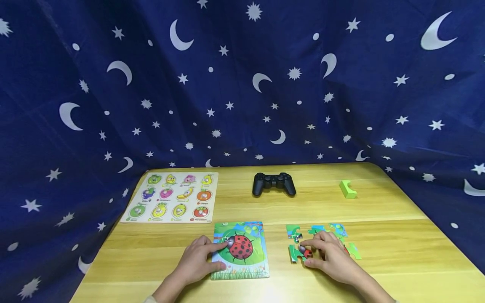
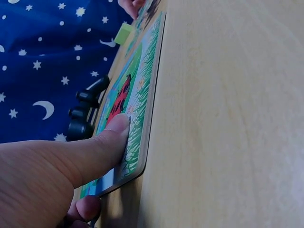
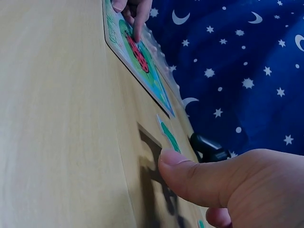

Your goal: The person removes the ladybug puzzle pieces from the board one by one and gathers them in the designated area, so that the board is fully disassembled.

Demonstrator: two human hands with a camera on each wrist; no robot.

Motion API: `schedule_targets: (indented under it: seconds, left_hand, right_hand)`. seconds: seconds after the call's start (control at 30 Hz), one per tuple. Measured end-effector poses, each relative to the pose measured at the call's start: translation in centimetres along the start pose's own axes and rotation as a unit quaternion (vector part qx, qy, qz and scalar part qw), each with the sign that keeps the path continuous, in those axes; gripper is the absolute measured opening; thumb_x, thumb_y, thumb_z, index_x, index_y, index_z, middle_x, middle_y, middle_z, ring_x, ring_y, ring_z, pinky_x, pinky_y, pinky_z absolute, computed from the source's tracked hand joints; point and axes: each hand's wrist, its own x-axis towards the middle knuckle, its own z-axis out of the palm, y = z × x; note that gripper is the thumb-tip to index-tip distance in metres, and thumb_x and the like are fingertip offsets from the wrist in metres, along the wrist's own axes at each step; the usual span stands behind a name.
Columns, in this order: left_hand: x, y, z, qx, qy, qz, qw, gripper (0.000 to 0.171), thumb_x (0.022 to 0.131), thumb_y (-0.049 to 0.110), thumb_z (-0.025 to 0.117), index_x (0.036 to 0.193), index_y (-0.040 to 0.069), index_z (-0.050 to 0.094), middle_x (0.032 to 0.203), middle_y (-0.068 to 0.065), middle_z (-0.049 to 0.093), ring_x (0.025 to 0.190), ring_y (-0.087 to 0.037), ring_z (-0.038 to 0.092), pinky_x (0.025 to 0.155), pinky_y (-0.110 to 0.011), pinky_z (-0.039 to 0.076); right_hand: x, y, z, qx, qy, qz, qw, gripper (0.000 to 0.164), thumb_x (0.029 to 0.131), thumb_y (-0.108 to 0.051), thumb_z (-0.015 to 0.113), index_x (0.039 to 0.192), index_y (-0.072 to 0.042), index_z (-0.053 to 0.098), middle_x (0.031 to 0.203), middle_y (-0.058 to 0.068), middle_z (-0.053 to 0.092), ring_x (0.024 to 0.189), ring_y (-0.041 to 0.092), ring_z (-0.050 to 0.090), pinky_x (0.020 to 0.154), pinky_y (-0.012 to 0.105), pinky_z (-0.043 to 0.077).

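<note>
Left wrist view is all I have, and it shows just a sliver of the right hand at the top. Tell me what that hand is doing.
Observer: The right hand has thumb and forefinger pinching a puzzle piece that shows part of a ladybug.
Operator: Now report the left hand; its forefinger is hidden from me.
Observer: In the head view, that forefinger rests on the ladybug board, its tip at the ladybug's head.
Operator: Then tell me what lies left of the controller.
Observer: A fruit board, with fruits in rows, lies there.
</note>
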Motion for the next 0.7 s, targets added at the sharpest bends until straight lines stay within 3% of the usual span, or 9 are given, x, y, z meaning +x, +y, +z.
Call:
schedule_targets:
  seconds: [0.7]
  left_hand:
    - [-0.14, 0.18, -0.09, -0.006, -0.002, 0.001, 1.0000, 0.060, 0.072, 0.054, 0.078, 0.127, 0.032, 0.067, 0.087, 0.008, 0.042, 0.079, -0.005, 0.034, 0.070, -0.024, 0.028]
  right_hand:
    - [-0.01, 0.23, 0.02, -0.017, -0.017, 0.017, 1.000, 0.039, 0.072, -0.046, 0.081, 0.107, -0.035, 0.070, 0.092, -0.020, 0.048, 0.090, 0.003, 0.036, 0.076, 0.028, 0.028]
